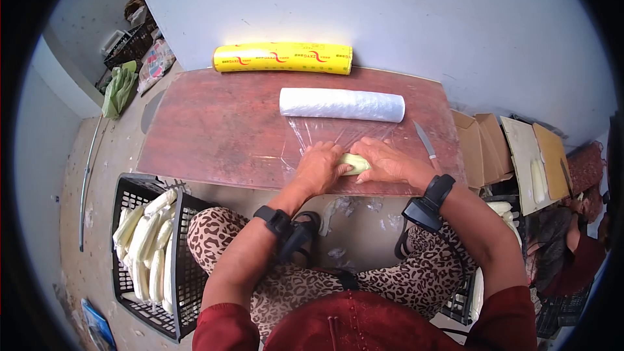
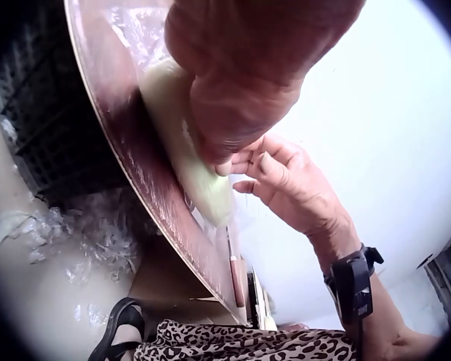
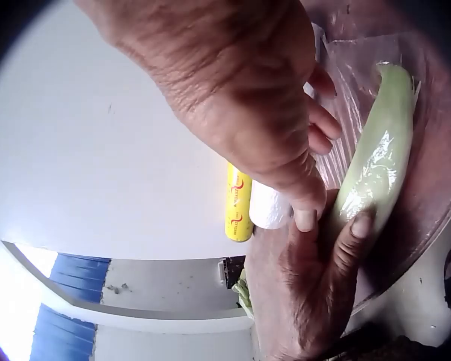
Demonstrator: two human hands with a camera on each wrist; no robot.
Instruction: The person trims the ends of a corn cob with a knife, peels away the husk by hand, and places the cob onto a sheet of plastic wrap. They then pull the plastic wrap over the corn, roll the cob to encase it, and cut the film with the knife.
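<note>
A pale green ear of corn in its husk (image 1: 355, 164) lies near the table's front edge, with clear film (image 3: 346, 53) around and behind it. My left hand (image 1: 320, 168) grips its left part, the thumb pressed along the husk. In the right wrist view the left hand's thumb (image 3: 358, 227) shows on the glossy surface. My right hand (image 1: 383, 161) is over the corn's right part, fingers bent loosely above the film; in the left wrist view the right hand (image 2: 293, 192) stands beside the cob. A white film roll (image 1: 342, 104) lies just beyond both hands.
A yellow printed roll (image 1: 283, 58) lies at the table's back edge. A knife (image 1: 426, 141) rests right of the hands. Black crates of corn stand left (image 1: 179, 260) and right below the table. Cardboard boxes (image 1: 480, 149) stand at the right; film scraps litter the floor.
</note>
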